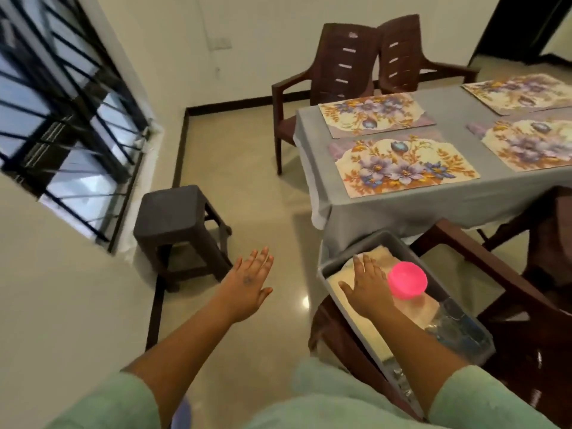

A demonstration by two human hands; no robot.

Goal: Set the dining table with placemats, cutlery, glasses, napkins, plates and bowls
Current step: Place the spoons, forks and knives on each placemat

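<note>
Several floral placemats [405, 165] lie flat on the grey-clothed dining table [387, 212] at the upper right. A grey tray [334, 267] sits on a brown chair [458, 243] below the table. It holds cream folded cloth [359, 323], a pink bowl [408, 280] and clear glasses [458, 326]. My right hand [368, 286] lies flat with straight fingers on the cloth, just left of the pink bowl. My left hand [247, 286] hovers open over the floor, left of the tray, holding nothing.
A dark plastic stool [173, 218] stands by the wall under a barred window [62, 119]. Two brown chairs [349, 75] stand at the table's far side. Another chair [551, 236] is at the right. Beige floor [247, 181] lies between stool and table.
</note>
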